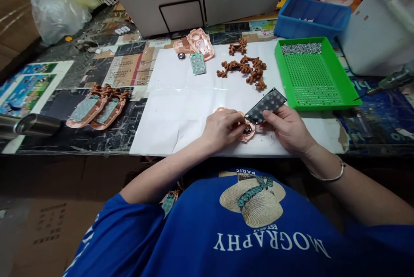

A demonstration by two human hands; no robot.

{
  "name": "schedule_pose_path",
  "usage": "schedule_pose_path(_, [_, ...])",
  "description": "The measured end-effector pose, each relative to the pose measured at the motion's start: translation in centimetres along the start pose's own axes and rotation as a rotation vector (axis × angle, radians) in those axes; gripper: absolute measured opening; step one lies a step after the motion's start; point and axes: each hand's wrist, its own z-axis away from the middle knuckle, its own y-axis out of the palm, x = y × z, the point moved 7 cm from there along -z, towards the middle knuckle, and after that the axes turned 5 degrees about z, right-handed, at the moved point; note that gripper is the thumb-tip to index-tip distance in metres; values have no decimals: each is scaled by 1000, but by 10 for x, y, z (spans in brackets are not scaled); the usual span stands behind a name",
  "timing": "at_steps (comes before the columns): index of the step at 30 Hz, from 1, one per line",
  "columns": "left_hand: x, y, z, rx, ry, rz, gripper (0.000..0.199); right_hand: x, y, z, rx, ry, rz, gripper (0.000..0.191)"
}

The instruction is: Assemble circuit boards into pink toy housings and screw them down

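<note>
In the head view my right hand (289, 130) grips a dark circuit board (268, 103) with rows of pale round pads, thumb on top, tilted above the white sheet. My left hand (224, 130) is closed, with thumb and fingertips at the edge of a small round speaker (247, 130). That speaker sits at a pink plastic shell (248, 137), which lies partly hidden under the left fingers. Beyond the hands lie several brown antler-shaped plastic pieces (255, 70). Farther back is another pink shell (203, 46) with a green circuit board (197, 63) and a loose speaker (181, 56).
A green tray (326, 103) of small screws stands at the right, with a blue bin (310, 24) behind it. An electric screwdriver (396, 76) points in from the right edge. Two pink shells with boards (97, 111) and a metal flask (39, 126) lie left.
</note>
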Motion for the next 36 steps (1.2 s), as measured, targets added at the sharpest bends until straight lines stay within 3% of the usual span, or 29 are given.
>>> schedule_pose_path(4, [0,-2,6,-42,73,-2,19,2,0,1,16,12,-14,33])
schedule_pose_path(8, [-3,-2,7,-6,107,1,24,2,-1,0,2,29,-31,34])
schedule_pose_path(16, [-3,1,-2,82,-33,-16,23,9,7,-3,15,-28,21,39])
schedule_pose_path(21, [-2,0,-3,75,-23,76,10,10,9,-2,43,-73,104,37])
schedule_pose_path(27, [-2,-4,6,78,120,127,14,7,1,1,57,-37,88,32])
schedule_pose_path(32, [-8,-3,15,27,283,-116,30,8,6,3,151,37,79,33])
schedule_pose_path(36, [-18,-2,20,135,363,-259,31,12,10,6,245,49,152,30])
